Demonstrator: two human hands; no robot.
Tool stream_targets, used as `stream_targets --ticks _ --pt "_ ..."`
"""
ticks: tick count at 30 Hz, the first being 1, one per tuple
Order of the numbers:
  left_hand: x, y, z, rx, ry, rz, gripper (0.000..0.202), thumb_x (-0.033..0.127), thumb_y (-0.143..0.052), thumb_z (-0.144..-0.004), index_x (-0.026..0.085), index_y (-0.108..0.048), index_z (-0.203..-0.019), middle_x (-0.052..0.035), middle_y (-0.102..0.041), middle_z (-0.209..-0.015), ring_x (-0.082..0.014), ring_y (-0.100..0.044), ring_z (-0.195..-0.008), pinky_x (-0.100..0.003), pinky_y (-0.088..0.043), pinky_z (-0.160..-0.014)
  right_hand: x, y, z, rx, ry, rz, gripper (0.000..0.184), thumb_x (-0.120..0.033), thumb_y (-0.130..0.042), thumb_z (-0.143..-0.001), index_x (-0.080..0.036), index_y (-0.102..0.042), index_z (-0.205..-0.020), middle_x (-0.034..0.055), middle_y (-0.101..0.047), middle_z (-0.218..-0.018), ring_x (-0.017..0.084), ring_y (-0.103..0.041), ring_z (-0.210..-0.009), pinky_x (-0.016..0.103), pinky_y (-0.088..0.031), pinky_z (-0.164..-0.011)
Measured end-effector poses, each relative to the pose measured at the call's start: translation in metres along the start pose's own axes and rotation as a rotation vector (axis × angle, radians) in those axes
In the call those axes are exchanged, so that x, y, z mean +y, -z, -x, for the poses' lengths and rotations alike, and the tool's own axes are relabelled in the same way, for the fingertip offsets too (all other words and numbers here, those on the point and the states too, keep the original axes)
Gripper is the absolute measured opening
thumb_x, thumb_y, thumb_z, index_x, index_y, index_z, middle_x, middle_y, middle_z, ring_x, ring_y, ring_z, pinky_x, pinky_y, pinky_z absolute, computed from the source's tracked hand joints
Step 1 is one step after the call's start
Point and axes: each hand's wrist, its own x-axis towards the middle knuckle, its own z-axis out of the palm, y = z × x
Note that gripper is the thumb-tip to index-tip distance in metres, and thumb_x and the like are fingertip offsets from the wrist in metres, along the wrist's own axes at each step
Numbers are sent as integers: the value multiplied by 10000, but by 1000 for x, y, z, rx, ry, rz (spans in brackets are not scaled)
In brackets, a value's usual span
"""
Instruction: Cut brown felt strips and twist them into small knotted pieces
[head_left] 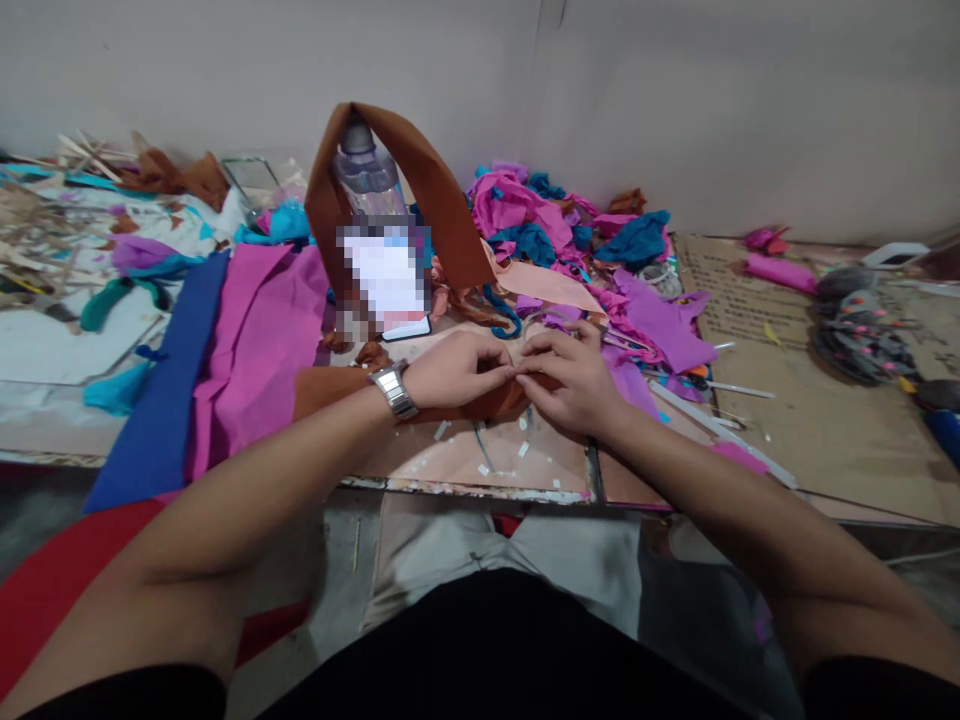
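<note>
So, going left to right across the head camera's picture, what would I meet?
Blue sheet, magenta sheet, silver wristwatch, left hand's fingers, right hand's fingers, magenta roll, dark gray bundle.

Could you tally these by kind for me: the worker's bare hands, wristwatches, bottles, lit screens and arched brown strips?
Bare hands, left hand and right hand: 2
Silver metal-banded wristwatch: 1
Clear capped plastic bottle: 1
Bright white rectangular screen: 1
Arched brown cloth-like strip: 1
Total: 6
</note>
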Motion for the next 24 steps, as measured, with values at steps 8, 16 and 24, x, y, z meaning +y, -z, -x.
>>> stream_targets --ticks 8,16,24 --pt "2 -1 0 14 -35 -37 322 394 -553 -1009 161 -716 -857 -11 -707 -801 -124 -594 -716 -252 -416 -704 0 0 0 6 -15 -6 29 -253 -701 -946 -261 -724 -932 61 -735 -1204 269 -683 -1148 523 -338 -1092" --pt "3 -3 1 10 -36 -59 330 402 -542 -1021 164 -718 -876 5 -688 -773 -120 -574 -703 -257 -393 -702 -1 0 -1 -53 -20 -49 54 -234 -641 -965 -241 -670 -919 68 -737 -1197 272 -673 -1146 519 -311 -1053" --pt "1 -4 2 6 -46 -55 351 414 -521 -1031 164 -709 -871 7 -675 -772 -124 -560 -703 -264 -389 -698 1 -1 -2 -97 -40 -52 52 -229 -612 -976 -233 -634 -929 75 -732 -1218 278 -663 -1154 516 -305 -1037"
